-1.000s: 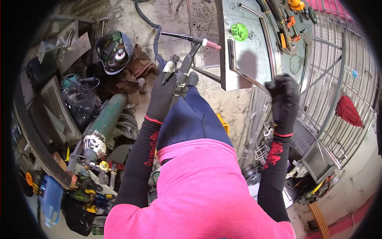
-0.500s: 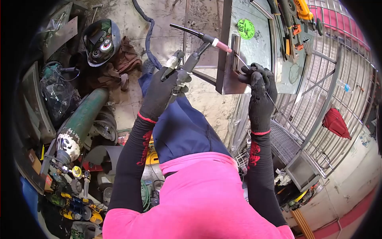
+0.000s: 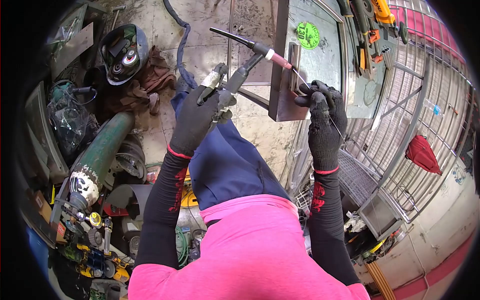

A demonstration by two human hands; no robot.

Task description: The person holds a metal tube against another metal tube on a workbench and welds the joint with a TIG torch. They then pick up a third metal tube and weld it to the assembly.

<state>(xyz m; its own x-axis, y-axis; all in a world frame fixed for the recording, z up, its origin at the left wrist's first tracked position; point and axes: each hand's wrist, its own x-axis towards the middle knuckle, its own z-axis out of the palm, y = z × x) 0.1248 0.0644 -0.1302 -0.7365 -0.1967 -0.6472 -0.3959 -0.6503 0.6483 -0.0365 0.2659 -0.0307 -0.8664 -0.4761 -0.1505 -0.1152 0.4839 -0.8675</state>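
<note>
My left hand (image 3: 197, 117), in a dark glove with pale worn fingertips, is closed around the handle of a TIG welding torch (image 3: 236, 80). The torch's pink nozzle (image 3: 281, 60) points at short metal bars (image 3: 294, 67) at the near left side of the metal table (image 3: 320, 65). Pinched in my gloved right hand (image 3: 324, 122) is a thin filler rod (image 3: 337, 131). Its front end reaches up to the nozzle tip, while its tail slants down past my wrist. Whether rod and metal touch is too small to tell.
Grinders (image 3: 382, 12) lie at the table's far right. A metal grid rack (image 3: 420, 100) stands on the right. To my left are a green gas cylinder (image 3: 107, 145), a welding helmet (image 3: 125, 52) holding discs, and power tools (image 3: 100, 262). The torch cable (image 3: 182, 47) trails across the floor.
Both hands, with the torch and filler rod, have shifted slightly left and down in view. The nozzle tip stays by the metal bars, and both grips are unchanged.
</note>
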